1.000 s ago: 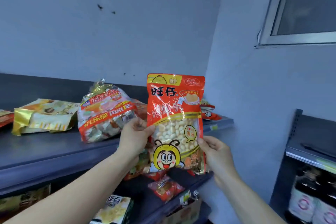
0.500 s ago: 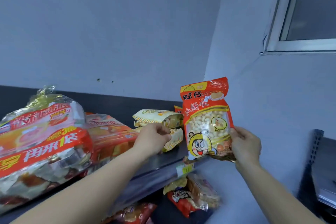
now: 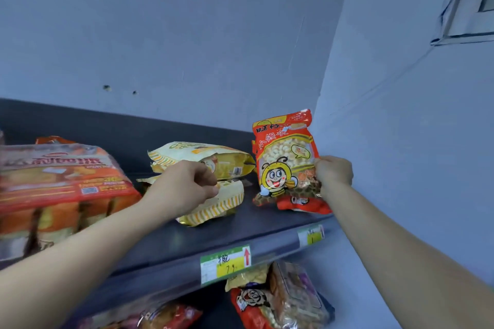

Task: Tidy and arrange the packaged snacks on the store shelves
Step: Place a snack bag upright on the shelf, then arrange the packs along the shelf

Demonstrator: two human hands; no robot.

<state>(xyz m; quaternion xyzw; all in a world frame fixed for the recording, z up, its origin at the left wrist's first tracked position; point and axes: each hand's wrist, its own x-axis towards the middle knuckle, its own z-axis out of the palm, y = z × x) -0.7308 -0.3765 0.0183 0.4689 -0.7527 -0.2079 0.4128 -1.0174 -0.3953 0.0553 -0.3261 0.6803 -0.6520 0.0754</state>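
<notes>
A red bag of snack balls (image 3: pixel 286 157), a second ago held up in both hands at mid-frame, now stands at the shelf's (image 3: pixel 203 238) right end, gripped by the right hand (image 3: pixel 332 175); the left hand (image 3: pixel 184 184), curled, has moved onto the yellow packs (image 3: pixel 213 157), apparently making room.

My left hand (image 3: pixel 184 187) covers the middle of the lower yellow striped foil snack bag (image 3: pixel 216 205), so whether my fingers (image 3: pixel 211 191) pinch it, I cannot tell. The big orange plastic-wrapped multipack (image 3: pixel 58 187) is blurred and cut off at the left edge. Handwriting on the green-and-yellow price tag (image 3: pixel 226 264) is too small to read.
</notes>
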